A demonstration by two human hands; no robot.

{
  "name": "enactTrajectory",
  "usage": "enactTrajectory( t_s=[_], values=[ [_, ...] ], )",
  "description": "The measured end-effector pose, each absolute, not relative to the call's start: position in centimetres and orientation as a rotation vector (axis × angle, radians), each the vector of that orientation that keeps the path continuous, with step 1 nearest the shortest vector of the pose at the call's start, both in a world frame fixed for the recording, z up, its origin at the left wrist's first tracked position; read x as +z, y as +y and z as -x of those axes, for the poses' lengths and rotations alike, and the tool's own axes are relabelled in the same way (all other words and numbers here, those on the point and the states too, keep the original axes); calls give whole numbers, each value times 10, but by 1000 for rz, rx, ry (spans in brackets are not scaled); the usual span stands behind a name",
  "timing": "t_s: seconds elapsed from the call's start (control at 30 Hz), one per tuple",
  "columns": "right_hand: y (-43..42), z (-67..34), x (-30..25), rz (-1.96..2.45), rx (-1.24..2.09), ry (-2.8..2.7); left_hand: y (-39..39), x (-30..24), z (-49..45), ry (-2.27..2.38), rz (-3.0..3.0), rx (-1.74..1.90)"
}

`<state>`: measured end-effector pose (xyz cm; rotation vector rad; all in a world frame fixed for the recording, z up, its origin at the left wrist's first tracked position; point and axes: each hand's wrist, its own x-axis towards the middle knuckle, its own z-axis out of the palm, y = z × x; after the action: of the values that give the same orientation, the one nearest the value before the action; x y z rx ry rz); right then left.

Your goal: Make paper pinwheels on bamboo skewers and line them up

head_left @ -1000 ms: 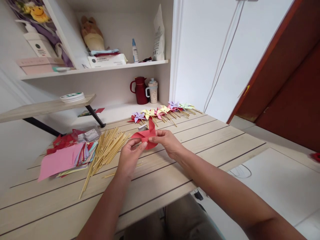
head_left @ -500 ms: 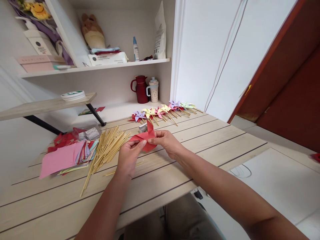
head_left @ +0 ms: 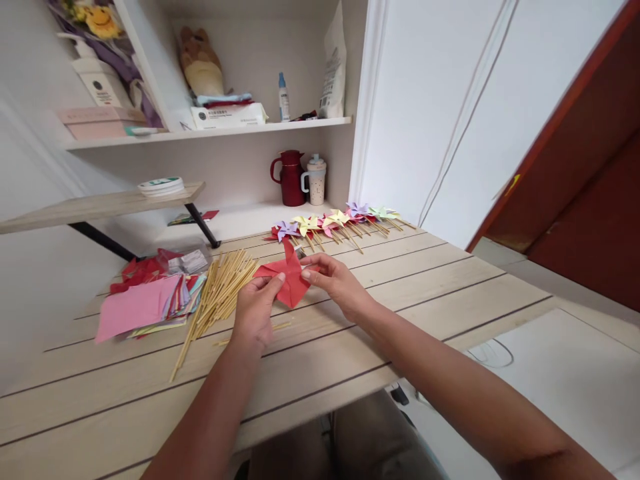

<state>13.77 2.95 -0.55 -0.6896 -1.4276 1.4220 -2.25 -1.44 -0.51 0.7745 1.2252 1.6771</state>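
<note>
A red folded paper pinwheel is held just above the wooden table by both my hands. My left hand pinches its lower left part. My right hand pinches its right edge with thumb and fingers. A heap of thin wooden sticks lies left of my hands. Beside the sticks sits a stack of coloured paper squares with a pink sheet on top. A row of finished paper pinwheels on sticks lies along the table's far side.
A red jug and a speckled cup stand against the back wall. A clear plastic packet lies behind the paper stack. Shelves above hold boxes, a bottle and a plush toy. A red-brown door is at the right.
The red pinwheel has been turned in my hands, and its flaps now point differently. The camera has shifted a little to the left, so everything sits further right in view.
</note>
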Motion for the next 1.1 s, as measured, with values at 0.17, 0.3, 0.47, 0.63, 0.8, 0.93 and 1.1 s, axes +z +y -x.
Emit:
enactTrajectory(
  t_s=[0.17, 0.3, 0.47, 0.63, 0.8, 0.93, 1.1],
  values=[
    [27, -141, -8, 642, 1020, -1677, -13, -4, 38, 1096, -597, 1777],
    [25, -139, -12, 593, 654, -1864, -14, -2, 41, 999, -568, 1806],
    [24, -135, -18, 604, 417, -1934, -16, -1, 37, 933, -607, 1793],
    [23, -134, -18, 546, 302, -1921, -18, -1, 34, 935, -642, 1753],
    [24, -135, -20, 560, 303, -1897, -19, -1, 29, 935, -659, 1731],
    [24, -135, -20, 535, 314, -1879, -19, -2, 28, 948, -675, 1729],
    [22, -135, -17, 512, 365, -1867, -22, 0, 23, 999, -700, 1730]
  ],
)
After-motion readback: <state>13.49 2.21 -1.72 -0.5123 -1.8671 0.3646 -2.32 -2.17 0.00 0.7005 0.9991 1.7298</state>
